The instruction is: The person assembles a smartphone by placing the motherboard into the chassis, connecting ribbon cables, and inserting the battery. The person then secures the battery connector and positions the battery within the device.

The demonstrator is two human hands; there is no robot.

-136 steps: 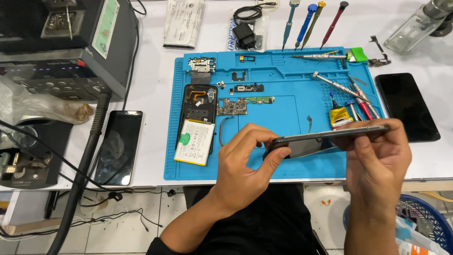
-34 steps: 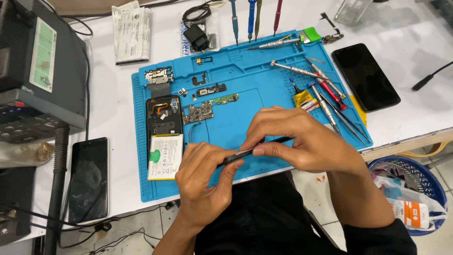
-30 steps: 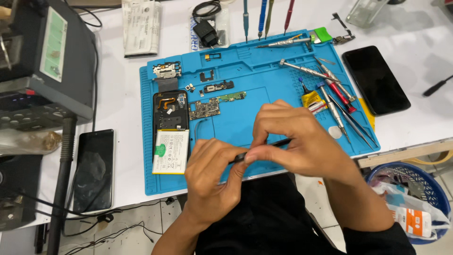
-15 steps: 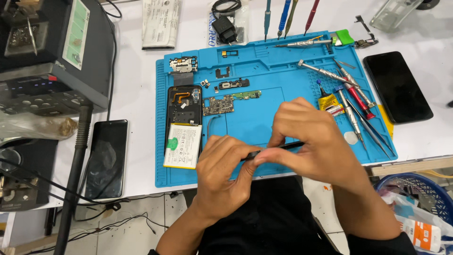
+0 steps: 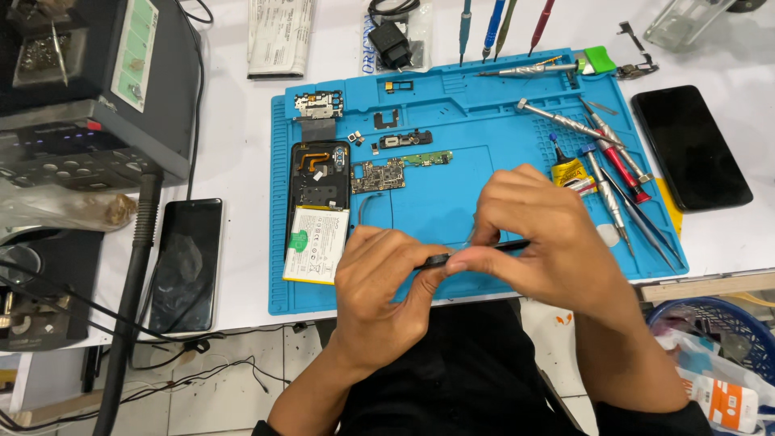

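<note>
Two hands pinch one thin dark phone panel edge-on above the blue repair mat's (image 5: 452,89) near edge: left hand (image 5: 383,278) gripping its end, right hand (image 5: 537,234) curled over the panel (image 5: 484,249), steadying it. Beyond lie the opened phone body (image 5: 319,210), circuit board (image 5: 378,173) and screwdrivers (image 5: 601,149), within reach.

A blue repair mat (image 5: 484,173) occupies the centre of the frame. On its left part lies an opened phone chassis (image 5: 320,173) with a white battery (image 5: 316,244) just below it; a green circuit board (image 5: 378,174) lies beside it. Screwdrivers (image 5: 617,173) lie on the mat's right. A dark phone (image 5: 690,148) rests at right, another dark phone (image 5: 184,254) at left. A black charger plug (image 5: 391,38) sits at top.
</note>
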